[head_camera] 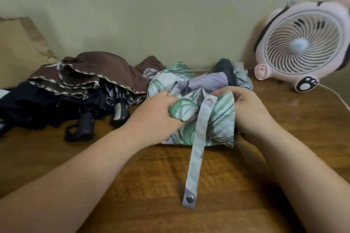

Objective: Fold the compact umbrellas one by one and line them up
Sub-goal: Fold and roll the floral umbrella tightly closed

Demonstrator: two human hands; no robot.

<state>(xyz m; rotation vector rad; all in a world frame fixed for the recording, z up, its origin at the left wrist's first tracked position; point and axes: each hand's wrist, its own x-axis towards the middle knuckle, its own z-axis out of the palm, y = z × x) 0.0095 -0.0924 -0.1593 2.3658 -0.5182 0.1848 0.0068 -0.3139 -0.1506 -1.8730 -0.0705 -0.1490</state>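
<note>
Leaf-print umbrella point(217, 119) sits mid-table, just in front of the person: thin pale fabric with green fronds, lilac lining showing at the top, canopy bunched into a loose, creased bundle. Left hand point(161, 113) grips a fistful of the fabric on the bundle's left side, fingers curled into the folds. Right hand point(250, 113) holds the right edge, thumb on top and fingers wrapped behind, fingertips hidden. The closure strap point(197, 147), a flat pale band, trails from the bundle toward the viewer and lies on the wooden table point(132, 179); round metal snap point(189, 199) at its free end. To the left, a slack heap: brown umbrella point(98, 71) with striped trim over a black umbrella point(37, 107), stubby dark handles poking out. Behind the bundle, a rolled dark umbrella point(225, 69) beside a grey patterned one point(243, 79). Far right, a round pink plastic fan point(303, 43) with a spiral grille. Brown paper bag point(19, 48) against the wall, far left.
</note>
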